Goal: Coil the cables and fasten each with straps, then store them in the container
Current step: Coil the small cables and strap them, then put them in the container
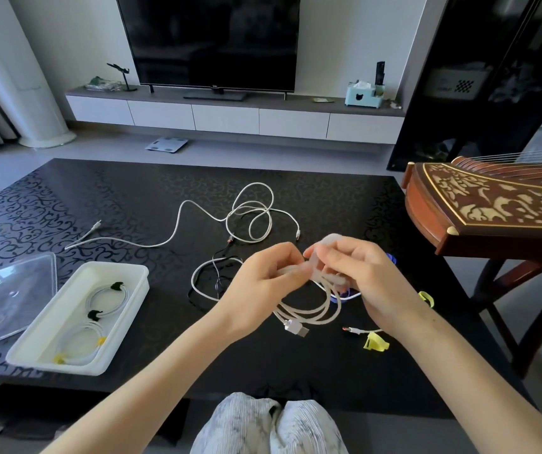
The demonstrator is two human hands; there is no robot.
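White cable coil (309,311) hangs between both hands above table, USB plug (297,329) lowest. Left hand (263,280) pinches gathered loops at top; right hand (361,273) curls round same spot, something pale there, too blurred to name. Judged light, limp, springy: loops will splay, so grip at gathered point. Yellow strap (375,342) beside right wrist. Loose white cable (250,211) beyond. Container (115,267) at left, strapped coils inside. Glossy black patterned table (99,198); TV (210,40) behind.

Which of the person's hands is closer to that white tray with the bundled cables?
Left. The left hand sits right of the white tray, apart from it; the right hand lies farther right, beyond the left.
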